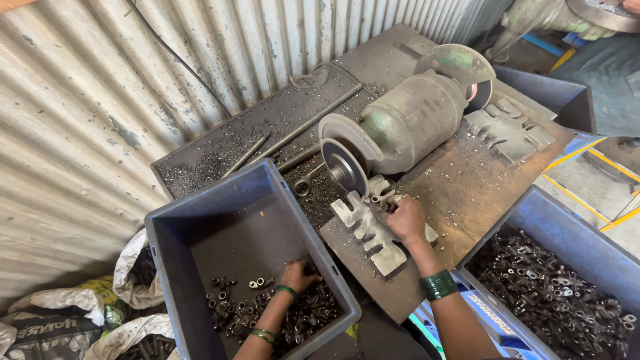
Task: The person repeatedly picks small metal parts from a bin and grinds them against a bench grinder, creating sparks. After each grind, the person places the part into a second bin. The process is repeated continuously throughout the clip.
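From the head camera, a bench grinder (pixel 407 123) stands on a dark metal surface (pixel 467 193) littered with filings, against a corrugated sheet wall (pixel 100 100). The right hand (pixel 405 219) is closed on a small metal part (pixel 381 197), pressing it at the notched steel rest (pixel 367 230) just below the near grinding wheel (pixel 343 165). The left hand (pixel 299 275) reaches down into the grey bin (pixel 173 240), fingers curled among the loose small parts (pixel 267 310) on its floor — whether it grips one, I cannot tell.

As for progress, this bin is only thinly covered, most of its floor bare, while a second blue bin (pixel 533 213) by the right arm lies thick with similar pieces (pixel 553 287). Which heap is finished cannot be told from here — the grinding looks mid-run, with plenty of pieces on both sides.
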Demonstrator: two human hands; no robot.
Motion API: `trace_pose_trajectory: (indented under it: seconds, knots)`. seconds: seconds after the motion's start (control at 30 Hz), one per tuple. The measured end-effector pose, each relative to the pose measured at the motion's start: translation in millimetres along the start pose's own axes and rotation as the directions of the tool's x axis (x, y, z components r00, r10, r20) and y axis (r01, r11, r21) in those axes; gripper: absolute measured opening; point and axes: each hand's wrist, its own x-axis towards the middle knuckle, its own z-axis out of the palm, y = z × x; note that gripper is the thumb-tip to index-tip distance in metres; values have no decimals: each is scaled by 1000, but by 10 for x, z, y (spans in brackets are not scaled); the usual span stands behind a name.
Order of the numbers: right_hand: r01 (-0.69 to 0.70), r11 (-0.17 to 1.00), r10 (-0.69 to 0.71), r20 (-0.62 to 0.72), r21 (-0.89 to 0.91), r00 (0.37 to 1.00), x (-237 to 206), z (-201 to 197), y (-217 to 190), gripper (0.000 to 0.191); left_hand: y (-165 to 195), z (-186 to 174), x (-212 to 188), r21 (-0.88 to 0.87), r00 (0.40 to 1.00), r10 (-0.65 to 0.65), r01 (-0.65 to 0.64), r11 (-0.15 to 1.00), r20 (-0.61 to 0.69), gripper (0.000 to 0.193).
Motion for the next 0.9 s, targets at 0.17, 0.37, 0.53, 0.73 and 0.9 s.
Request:
trace_pose_trajectory:
  seconds: [0.17, 0.37, 0.53, 0.73, 0.9]
  knots:
    - [-113, 961, 107, 37, 251, 994, -29, -4, 76, 32, 45, -87, -24, -23, 997, -58, 59, 998, 56, 55]
    - [505, 846, -531, -359, -171, 768, -121, -42, 116, 30, -55, -325, 87, -356, 976, -44, -37, 934, -215, 48]
    - [606, 751, -661, -306, -263, 686, -231, -213, 172, 29, -131, -468, 46, -961, 956, -286, 18, 276, -64, 33]
    - [567, 765, -637, -227, -304, 737, -269, -734, 459, 28, -172, -499, 38, -928, 930, -360, 72, 365, -69, 35]
    - [-173, 819, 15, -281, -547, 960, -409, -1652, 794, 36, -226, -435, 70, -852, 939, -226, -114, 510, -261, 57]
